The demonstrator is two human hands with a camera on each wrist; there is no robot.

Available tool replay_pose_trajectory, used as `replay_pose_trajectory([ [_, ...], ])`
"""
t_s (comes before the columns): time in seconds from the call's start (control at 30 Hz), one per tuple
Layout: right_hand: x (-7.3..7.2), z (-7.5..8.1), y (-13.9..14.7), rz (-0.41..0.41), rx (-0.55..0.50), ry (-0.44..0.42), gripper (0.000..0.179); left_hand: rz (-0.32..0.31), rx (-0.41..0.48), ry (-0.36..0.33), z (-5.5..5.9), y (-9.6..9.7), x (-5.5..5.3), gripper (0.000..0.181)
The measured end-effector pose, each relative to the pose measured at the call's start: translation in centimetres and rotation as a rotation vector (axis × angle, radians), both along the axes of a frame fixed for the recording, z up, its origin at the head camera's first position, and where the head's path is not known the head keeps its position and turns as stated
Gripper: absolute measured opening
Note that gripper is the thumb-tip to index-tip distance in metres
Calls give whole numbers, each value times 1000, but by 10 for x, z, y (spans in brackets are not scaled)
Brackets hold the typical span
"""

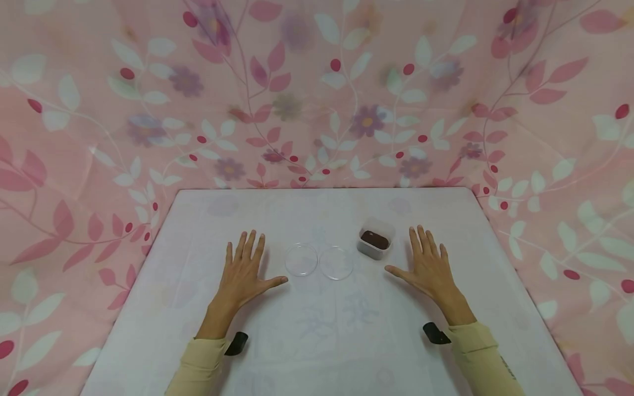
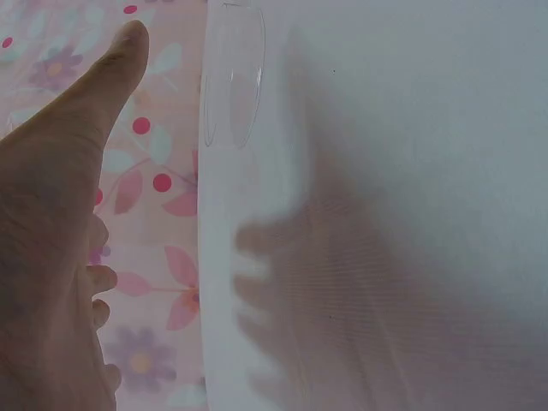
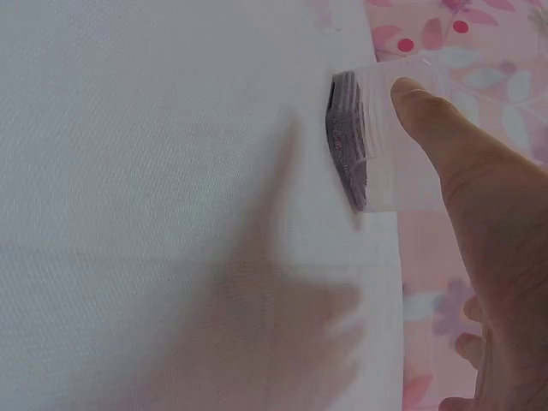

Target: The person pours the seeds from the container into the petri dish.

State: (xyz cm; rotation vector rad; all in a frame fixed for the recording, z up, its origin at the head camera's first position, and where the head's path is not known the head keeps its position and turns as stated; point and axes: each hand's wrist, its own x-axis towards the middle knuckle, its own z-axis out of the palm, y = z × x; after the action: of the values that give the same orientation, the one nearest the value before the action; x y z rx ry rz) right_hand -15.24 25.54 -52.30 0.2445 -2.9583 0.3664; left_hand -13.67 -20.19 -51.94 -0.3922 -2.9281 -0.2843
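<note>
My left hand [image 1: 244, 278] hovers over the left part of the table, fingers spread and thumb pointing right. Just right of that thumb lie two clear, shallow round dishes side by side, a left dish [image 1: 301, 260] and a right dish [image 1: 336, 263]. Further right stands a small clear plastic tub [image 1: 371, 252] with something dark brown [image 1: 375, 240] inside; in the right wrist view a dark layer [image 3: 347, 141] fills its bottom. Beside the tub my right hand [image 1: 427, 269] is spread too, its thumb pointing left toward it. Neither hand holds anything.
A white cloth with faint print covers the table [image 1: 337, 341]. Pink floral fabric [image 1: 317, 99] hangs behind and along both sides. Black wrist cameras sit at the left wrist [image 1: 236, 344] and the right wrist [image 1: 436, 333], below rolled beige sleeves [image 1: 200, 363].
</note>
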Motion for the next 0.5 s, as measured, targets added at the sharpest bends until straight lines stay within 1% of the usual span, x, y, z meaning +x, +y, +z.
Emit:
replay_pose_trajectory([
  [0.07, -1, 1, -1, 1, 0, 16, 122, -7, 13, -7, 0, 1, -1, 123],
  [0.13, -2, 2, -2, 7, -10, 50, 121, -15, 33, -16, 0, 2, -2, 123],
  [0.27, -7, 4, -6, 21, -77, 111, 119, -33, 72, -29, -1, 7, -5, 123],
  [0.37, -12, 6, -10, 32, -137, 132, 119, -43, 94, -40, -1, 12, -9, 123],
  [0.5, -18, 9, -16, 47, -164, 146, 118, -63, 108, -39, -2, 20, -16, 123],
])
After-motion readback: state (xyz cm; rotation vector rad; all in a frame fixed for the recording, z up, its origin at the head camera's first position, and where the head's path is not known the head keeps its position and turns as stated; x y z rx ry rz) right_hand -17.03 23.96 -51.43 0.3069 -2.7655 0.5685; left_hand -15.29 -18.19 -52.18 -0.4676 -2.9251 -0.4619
